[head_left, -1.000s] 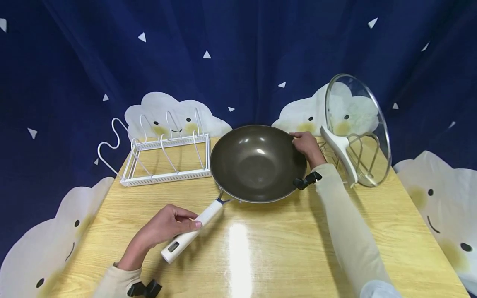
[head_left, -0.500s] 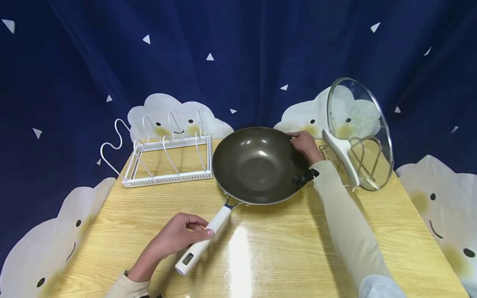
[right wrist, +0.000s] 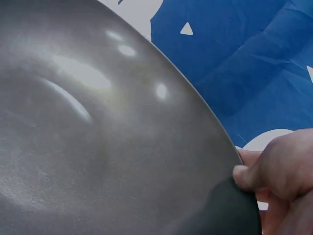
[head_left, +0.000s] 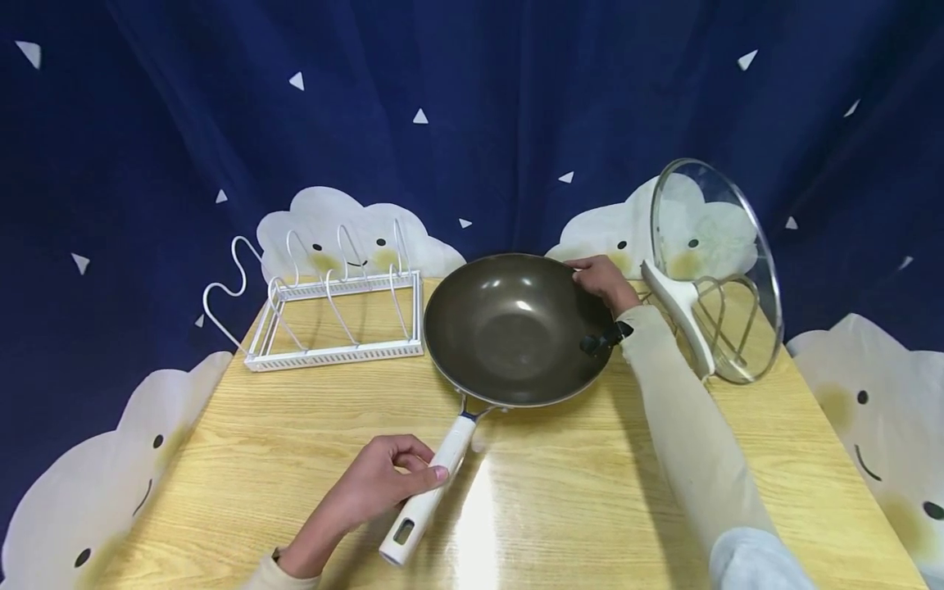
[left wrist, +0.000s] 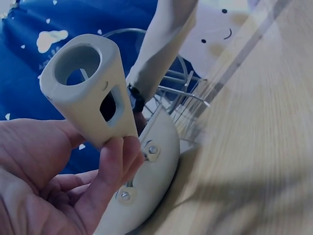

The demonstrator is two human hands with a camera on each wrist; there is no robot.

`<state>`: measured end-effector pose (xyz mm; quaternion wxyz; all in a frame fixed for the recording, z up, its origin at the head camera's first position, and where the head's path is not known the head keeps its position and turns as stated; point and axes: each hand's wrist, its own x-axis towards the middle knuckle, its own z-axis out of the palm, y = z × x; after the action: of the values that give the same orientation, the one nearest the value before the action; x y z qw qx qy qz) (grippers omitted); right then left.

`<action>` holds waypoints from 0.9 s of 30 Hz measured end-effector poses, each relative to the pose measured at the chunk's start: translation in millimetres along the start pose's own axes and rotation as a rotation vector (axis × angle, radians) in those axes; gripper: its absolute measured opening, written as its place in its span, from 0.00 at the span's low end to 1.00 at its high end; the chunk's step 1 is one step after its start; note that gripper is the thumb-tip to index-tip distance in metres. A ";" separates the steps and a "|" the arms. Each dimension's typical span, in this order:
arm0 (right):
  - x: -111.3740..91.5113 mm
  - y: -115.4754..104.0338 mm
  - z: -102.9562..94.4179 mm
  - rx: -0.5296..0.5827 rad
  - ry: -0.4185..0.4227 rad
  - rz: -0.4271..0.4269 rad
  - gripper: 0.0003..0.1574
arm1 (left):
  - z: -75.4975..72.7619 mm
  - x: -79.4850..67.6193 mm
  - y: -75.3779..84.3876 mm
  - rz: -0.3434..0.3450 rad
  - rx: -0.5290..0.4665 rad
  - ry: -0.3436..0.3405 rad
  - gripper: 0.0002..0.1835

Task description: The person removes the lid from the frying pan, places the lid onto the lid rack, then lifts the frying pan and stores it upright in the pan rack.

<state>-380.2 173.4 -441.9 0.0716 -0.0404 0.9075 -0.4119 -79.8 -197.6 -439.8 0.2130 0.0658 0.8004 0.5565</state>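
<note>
Two hands on one pan (head_left: 509, 336), midway along the tabletop's (head_left: 575, 492) far edge. Left hand (head_left: 383, 482) pinches the handle (head_left: 452, 447), which points to the near edge, angled a little left. Right hand (head_left: 606, 283) pinches the rim (right wrist: 208, 112) on the pan's far right side. Can't tell whether the pan's base touches the tabletop. White rack (head_left: 335, 356) sits at the far left corner, just beside the pan. Glass lid (head_left: 708, 221) stands nearly upright in a wire stand (head_left: 755, 301), far right corner, knob (head_left: 683, 305) facing the pan.
</note>
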 end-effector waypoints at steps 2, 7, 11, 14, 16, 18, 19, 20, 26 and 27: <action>2.8 2.0 -1.1 0.042 -0.042 0.000 0.29 | 3.8 -0.6 -0.3 -0.003 -0.011 0.000 0.18; 9.2 9.0 -2.4 0.164 -0.134 0.046 0.29 | 12.6 -0.3 -3.1 0.002 -0.053 -0.015 0.16; 12.6 12.0 -2.4 0.234 -0.179 0.084 0.29 | 19.7 0.7 -5.3 0.005 -0.085 -0.012 0.16; 14.5 12.4 -3.1 0.256 -0.197 0.096 0.29 | 26.7 1.7 -6.3 -0.002 -0.123 0.003 0.17; 16.4 12.2 -3.6 0.262 -0.200 0.096 0.29 | 31.7 2.0 -6.5 -0.015 -0.160 0.015 0.17; 18.8 11.5 -4.0 0.270 -0.201 0.088 0.29 | 36.6 3.0 -7.0 -0.019 -0.196 0.027 0.18; 20.3 10.8 -4.0 0.277 -0.200 0.084 0.29 | 38.8 3.4 -7.2 -0.023 -0.214 0.033 0.18; 22.1 10.4 -3.8 0.282 -0.197 0.079 0.29 | 40.9 3.9 -7.2 -0.025 -0.230 0.037 0.18; 32.4 6.5 -2.6 0.288 -0.178 0.046 0.28 | 51.4 8.5 -5.5 -0.014 -0.272 0.044 0.19; 33.7 5.9 -2.5 0.285 -0.180 0.044 0.28 | 53.1 9.2 -5.0 -0.013 -0.276 0.041 0.19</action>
<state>-413.9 174.7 -448.0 0.1664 -0.0467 0.8304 -0.5297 -65.5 -150.5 -462.2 0.2071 0.0192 0.7207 0.6613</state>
